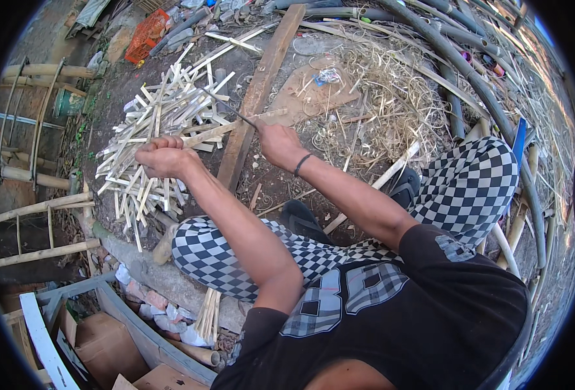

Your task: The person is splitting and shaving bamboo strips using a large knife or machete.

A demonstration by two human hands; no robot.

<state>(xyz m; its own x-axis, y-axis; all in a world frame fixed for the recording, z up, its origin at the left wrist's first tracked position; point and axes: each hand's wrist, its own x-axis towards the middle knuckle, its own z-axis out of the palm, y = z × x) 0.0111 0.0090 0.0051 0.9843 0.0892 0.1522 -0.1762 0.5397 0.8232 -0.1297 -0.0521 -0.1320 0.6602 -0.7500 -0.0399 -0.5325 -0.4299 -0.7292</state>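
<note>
My left hand is closed round one end of a pale bamboo strip, which reaches right across a long brown plank. My right hand grips a knife by its handle, most of which the fingers hide. Its thin dark blade points up and left, above the strip and over the plank. Beneath and beyond my left hand spreads a loose pile of cut bamboo strips.
Curly bamboo shavings cover the ground at the right. An orange crate stands at the far left. Long poles curve along the right. At the lower left are cardboard boxes and bamboo ladder-like frames.
</note>
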